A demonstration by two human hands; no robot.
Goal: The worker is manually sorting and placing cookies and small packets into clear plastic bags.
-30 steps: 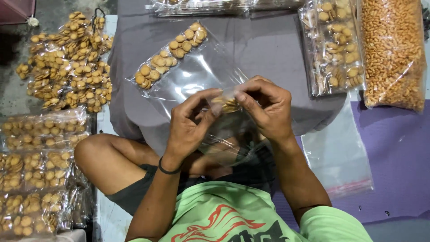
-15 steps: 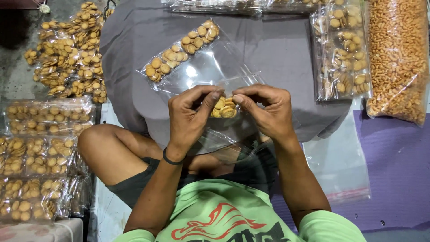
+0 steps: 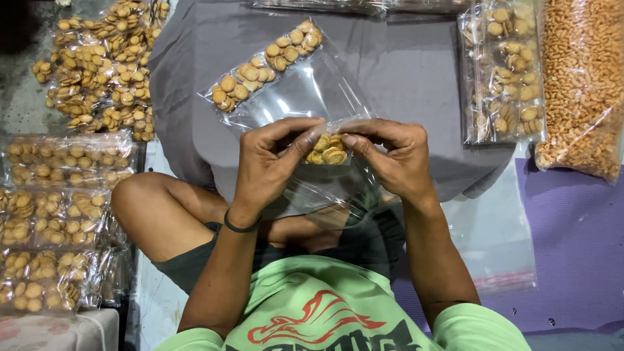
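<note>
Grey cloth surface (image 3: 403, 78), filled cookie packs around; left hand (image 3: 270, 162) and right hand (image 3: 390, 156) both pinch a clear bag (image 3: 318, 84) (few round cookies (image 3: 328, 151) inside).

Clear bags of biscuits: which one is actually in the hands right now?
The clear bag pinched between the left hand and right hand, with only a few biscuits inside. The part-filled bag lies untouched on the grey cloth.

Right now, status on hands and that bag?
Left hand and right hand both pinching clear plastic bag. Small cluster of biscuits held between fingertips. Packed biscuit bags lie apart on grey cloth, nothing obstructing.
</note>
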